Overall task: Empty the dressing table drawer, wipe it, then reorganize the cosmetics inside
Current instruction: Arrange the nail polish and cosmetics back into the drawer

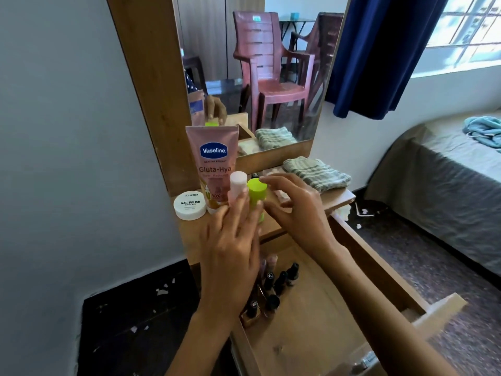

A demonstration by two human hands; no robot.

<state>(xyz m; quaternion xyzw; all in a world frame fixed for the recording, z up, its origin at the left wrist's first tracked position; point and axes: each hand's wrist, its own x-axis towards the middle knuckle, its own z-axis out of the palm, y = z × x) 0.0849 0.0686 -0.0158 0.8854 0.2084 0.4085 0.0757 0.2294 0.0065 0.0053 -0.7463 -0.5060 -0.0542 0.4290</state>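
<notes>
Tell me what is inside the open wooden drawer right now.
Inside the open wooden drawer, several small dark-capped nail polish bottles stand clustered at its left side. The left hand covers whatever lies further left; the rest visible is bare wood.

Place: home bedroom
Signs: bed (447, 185) at right, dressing table (273, 229) with mirror (271, 63) ahead, curtained window (466, 25) far right

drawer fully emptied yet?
No: several small dark-capped nail polish bottles stand in the open wooden drawer, below the left hand.
</notes>
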